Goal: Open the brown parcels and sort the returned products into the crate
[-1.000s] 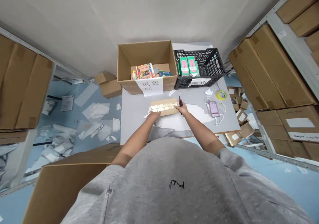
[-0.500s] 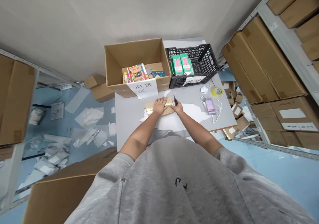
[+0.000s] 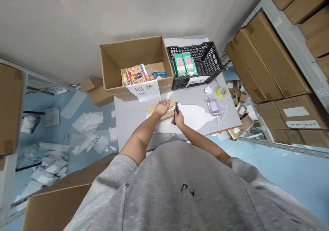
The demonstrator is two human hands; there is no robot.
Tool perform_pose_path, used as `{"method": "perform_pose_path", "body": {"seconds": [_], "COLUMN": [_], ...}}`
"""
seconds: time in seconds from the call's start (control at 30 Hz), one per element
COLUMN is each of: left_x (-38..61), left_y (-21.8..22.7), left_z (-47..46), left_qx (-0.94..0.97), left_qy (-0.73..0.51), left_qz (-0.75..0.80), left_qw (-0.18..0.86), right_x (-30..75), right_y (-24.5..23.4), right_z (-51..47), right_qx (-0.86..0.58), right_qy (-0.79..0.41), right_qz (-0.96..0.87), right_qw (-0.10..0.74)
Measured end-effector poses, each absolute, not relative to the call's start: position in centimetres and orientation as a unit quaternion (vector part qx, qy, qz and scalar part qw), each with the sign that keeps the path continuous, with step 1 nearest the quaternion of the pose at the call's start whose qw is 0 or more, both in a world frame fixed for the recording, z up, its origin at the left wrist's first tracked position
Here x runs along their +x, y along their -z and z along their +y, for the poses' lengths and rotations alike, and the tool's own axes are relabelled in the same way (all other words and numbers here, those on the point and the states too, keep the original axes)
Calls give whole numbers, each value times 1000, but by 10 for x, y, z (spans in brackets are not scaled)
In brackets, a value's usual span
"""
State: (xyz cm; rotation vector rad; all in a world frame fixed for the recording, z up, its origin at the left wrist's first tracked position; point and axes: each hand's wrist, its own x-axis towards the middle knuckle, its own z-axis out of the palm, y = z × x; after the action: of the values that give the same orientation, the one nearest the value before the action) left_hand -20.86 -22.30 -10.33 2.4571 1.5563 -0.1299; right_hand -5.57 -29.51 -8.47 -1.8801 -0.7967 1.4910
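A small flat cardboard box lies on the table in front of me, with shiny tape across its top. My left hand rests flat on it, fingers stretched out. At the box's right end, my right hand is wrapped round a red and black utility knife, its tip pointing away from me. Whether the blade touches the cardboard I cannot tell. White paper is spread beneath and to the right of the box.
Behind stand a large open carton with books and a black plastic crate with green boxes. A tape roll and a phone with a white cable lie right. Shelves of cartons flank the table; paper scraps litter the floor.
My right hand has turned and drawn the knife back toward me, to the box's right end. My left hand stays on the box. The whole view has shifted slightly.
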Motion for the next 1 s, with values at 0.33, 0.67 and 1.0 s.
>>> {"method": "perform_pose_path", "body": {"seconds": [0.33, 0.67, 1.0], "left_x": [-201, -198, -183], "left_y": [100, 83, 81], "left_z": [-216, -207, -222], "left_qx": [822, 799, 771], "left_qy": [70, 98, 83], "left_qz": [552, 570, 608], "left_qw": [117, 168, 171], "right_x": [-53, -48, -57], "right_y": [74, 56, 53], "right_z": [-292, -273, -268], "right_qx": [-739, -747, -747], "right_qy": [-536, -533, -556], "right_qz": [-321, -341, -293], "right_qw": [251, 205, 216]}}
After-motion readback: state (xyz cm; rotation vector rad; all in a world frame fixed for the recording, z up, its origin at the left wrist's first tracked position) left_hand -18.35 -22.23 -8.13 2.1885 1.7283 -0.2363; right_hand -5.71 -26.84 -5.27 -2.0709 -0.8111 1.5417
